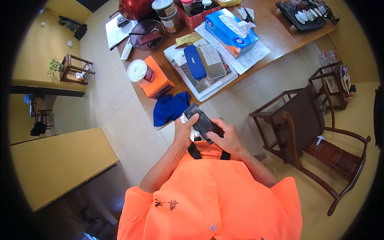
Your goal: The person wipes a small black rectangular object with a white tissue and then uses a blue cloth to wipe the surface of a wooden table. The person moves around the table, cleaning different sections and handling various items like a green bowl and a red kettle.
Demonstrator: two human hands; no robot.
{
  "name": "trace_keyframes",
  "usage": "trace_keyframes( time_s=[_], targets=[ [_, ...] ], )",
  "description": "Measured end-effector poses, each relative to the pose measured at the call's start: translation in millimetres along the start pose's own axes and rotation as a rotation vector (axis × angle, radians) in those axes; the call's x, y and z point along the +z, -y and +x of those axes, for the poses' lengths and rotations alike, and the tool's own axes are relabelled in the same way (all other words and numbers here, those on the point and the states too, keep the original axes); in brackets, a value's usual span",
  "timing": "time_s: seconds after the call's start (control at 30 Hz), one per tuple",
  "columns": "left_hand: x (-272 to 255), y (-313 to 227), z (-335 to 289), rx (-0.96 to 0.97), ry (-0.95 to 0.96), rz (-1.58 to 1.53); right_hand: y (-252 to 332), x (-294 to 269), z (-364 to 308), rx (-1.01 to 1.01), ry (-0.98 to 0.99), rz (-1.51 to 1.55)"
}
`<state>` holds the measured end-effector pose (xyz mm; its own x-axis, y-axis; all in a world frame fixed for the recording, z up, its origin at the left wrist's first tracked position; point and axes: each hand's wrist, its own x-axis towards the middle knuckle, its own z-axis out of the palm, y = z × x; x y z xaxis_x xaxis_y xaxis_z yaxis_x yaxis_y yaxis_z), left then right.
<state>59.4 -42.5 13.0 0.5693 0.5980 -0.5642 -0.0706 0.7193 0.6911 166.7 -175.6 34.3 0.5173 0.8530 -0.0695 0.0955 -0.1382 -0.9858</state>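
Together, left grip (184, 131) and right grip (229, 138) close around a black case (203, 123).

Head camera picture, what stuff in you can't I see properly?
In the head view:
Dark flat object: its underside faces away; the left hand and right hand cover parts.
White tissue or cloth: partly behind the left hand.
Shiny red container: its far part is cut off by the upper edge.

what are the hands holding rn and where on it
A dark flat object: the left hand grips its left edge, along with white tissue; the right hand holds its right side toward the near end.
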Motion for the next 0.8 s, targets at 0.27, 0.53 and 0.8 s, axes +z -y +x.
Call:
trace_keyframes(
  time_s=[0.27,0.53,0.8],
  targets=[
    [-7,-4,0,-0.035,0.026,-0.032,-12,-4,-6,0.089,-0.034,0.042],
    [-2,-8,-4,-0.019,0.008,0.078,-7,-2,-3,-0.005,-0.089,0.057],
    [-3,1,-7,0.051,0.109,0.147,9,-17,25,0.187,-0.022,0.273]
  ],
)
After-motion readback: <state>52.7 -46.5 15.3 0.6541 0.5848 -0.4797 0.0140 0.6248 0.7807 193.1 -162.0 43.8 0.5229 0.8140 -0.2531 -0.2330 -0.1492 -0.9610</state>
